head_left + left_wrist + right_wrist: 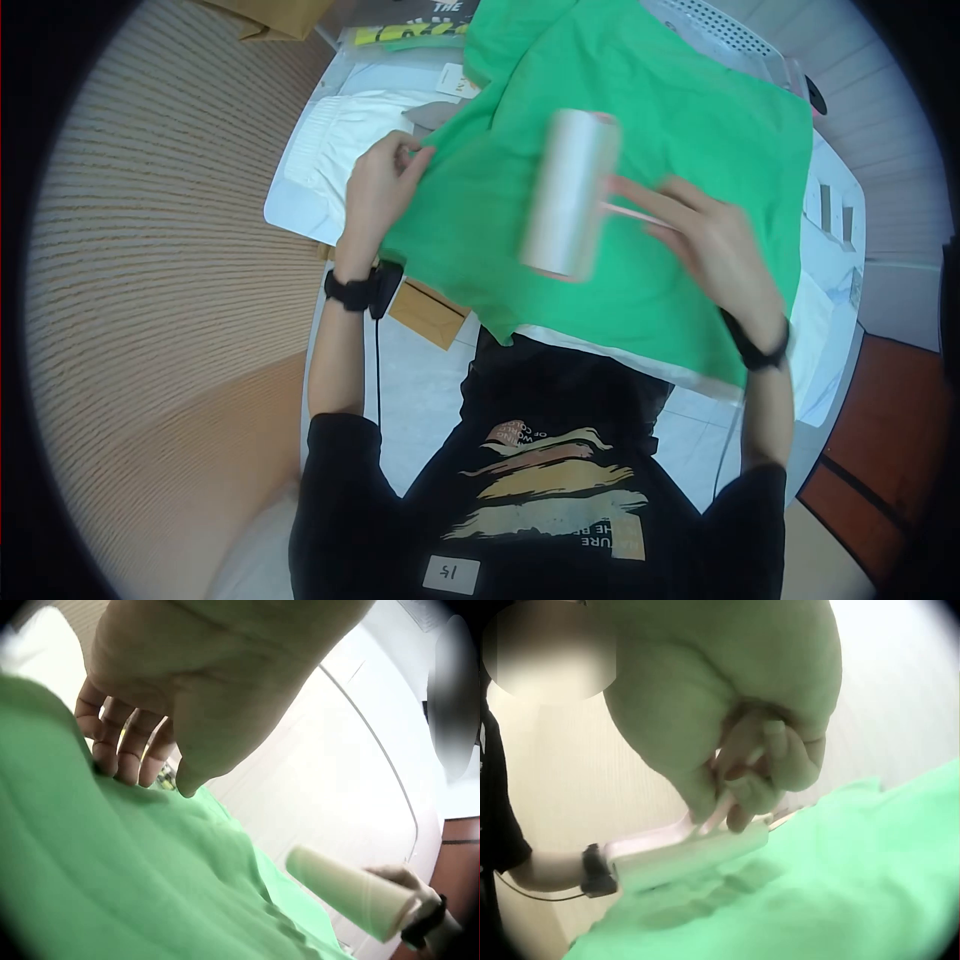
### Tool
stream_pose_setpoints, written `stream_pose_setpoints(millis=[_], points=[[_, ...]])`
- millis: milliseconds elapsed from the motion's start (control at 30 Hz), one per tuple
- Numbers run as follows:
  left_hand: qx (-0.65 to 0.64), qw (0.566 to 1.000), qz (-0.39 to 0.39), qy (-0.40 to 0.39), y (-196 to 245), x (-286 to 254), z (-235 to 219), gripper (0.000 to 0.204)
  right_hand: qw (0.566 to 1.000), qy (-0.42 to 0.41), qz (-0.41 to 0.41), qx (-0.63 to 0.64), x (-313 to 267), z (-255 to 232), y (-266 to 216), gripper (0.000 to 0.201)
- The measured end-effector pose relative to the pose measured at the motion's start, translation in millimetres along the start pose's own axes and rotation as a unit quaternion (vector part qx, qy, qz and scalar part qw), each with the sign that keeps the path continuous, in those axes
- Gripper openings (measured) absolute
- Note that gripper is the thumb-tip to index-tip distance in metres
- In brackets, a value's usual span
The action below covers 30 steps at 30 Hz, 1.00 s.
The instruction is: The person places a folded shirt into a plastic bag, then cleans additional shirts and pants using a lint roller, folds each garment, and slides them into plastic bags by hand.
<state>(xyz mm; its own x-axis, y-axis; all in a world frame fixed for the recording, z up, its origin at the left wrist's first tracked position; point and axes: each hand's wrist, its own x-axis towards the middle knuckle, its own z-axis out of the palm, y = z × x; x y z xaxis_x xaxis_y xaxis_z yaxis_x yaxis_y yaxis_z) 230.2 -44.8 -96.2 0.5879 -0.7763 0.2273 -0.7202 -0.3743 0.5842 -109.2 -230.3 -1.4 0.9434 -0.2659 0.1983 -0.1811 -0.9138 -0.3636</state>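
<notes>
A green garment point(700, 130) is spread over the white table, with folds along its upper left and a pale edge at the near hem. My right hand point(715, 235) grips the thin handle of a lint roller point(572, 195), its fingers curled round it in the right wrist view. The roller's white cylinder is blurred and overlaps the middle of the garment; seen from the right wrist, it lies close along the cloth. At the garment's left edge is my left hand point(380, 185). Its loosely bent fingers point(129, 754) hang with their tips at the green cloth, the thumb apart from them.
White elastic-waisted clothing point(350, 135) lies left of the garment, near a small white tag point(455, 80). Packaged dark and yellow items point(410, 30) sit at the back left. A white perforated basket point(725, 30) stands at the back right. Below the table is a brown packet point(428, 315).
</notes>
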Motion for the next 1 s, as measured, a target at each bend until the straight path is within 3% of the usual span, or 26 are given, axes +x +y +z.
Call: stream_pose_setpoints(millis=[100,233,300,400,567,633,667,700,800,867,900,933,967,1000], points=[[0.071,0.995,0.019,-0.07,-11.6,19.9,12.5,0.028,0.997,0.025,-0.068,0.016,44.0,56.0,-11.2,0.047],[-0.023,0.997,0.033,-0.067,-38.1,27.1,14.4,0.024,0.998,0.004,-0.044,-0.034,28.3,62.1,6.5,0.046],[0.015,0.997,0.036,-0.067,-34.4,27.5,15.5,0.026,0.999,-0.001,0.024,-0.044,-12.2,37.1,27.3,0.049],[-0.063,0.994,0.023,-0.084,-61.5,35.8,25.2,0.027,0.99,-0.03,0.13,-0.041,-98.2,-7.4,62.7,0.054],[-0.029,0.993,-0.009,-0.115,-41.6,35.1,17.7,0.031,0.933,-0.008,0.36,0.025,-252.0,-80.9,96.3,0.056],[0.009,0.989,0.016,-0.146,-46.2,39.7,12.5,0.034,0.909,-0.06,0.409,-0.044,-270.1,-112.4,89.4,0.059],[-0.035,0.989,0.103,-0.099,-48.9,42.4,17.0,0.032,0.905,-0.033,0.423,-0.04,-270.1,-114.0,86.0,0.059],[-0.069,0.977,0.192,-0.056,-46.1,42.9,25.3,0.03,0.907,-0.025,0.418,-0.054,-252.8,-116.0,74.3,0.06],[-0.011,0.986,0.149,-0.076,-21.1,46.0,22.3,0.037,0.952,-0.004,0.306,-0.026,-168.0,-92.7,42.9,0.058],[0.053,0.981,0.016,-0.188,-8.0,60.2,17.9,0.032,0.979,0.022,0.201,0.002,-101.8,-68.1,35.6,0.056],[0.061,0.981,0.022,-0.185,-8.2,58.0,13.4,0.032,0.991,0.032,0.133,0.006,-72.7,-49.4,38.4,0.055],[-0.128,0.97,-0.08,-0.192,-9.9,55.5,6.0,0.029,0.995,0.042,0.084,0.019,-42.0,-33.4,35.9,0.054],[-0.31,0.914,-0.178,-0.193,-10.6,54.9,0.5,0.027,0.998,0.052,0.034,0.033,-14.8,-17.2,33.5,0.052],[-0.305,0.916,-0.174,-0.193,-9.6,55.4,-2.1,0.027,0.998,0.055,0.015,0.042,11.3,0.0,32.4,0.052]])
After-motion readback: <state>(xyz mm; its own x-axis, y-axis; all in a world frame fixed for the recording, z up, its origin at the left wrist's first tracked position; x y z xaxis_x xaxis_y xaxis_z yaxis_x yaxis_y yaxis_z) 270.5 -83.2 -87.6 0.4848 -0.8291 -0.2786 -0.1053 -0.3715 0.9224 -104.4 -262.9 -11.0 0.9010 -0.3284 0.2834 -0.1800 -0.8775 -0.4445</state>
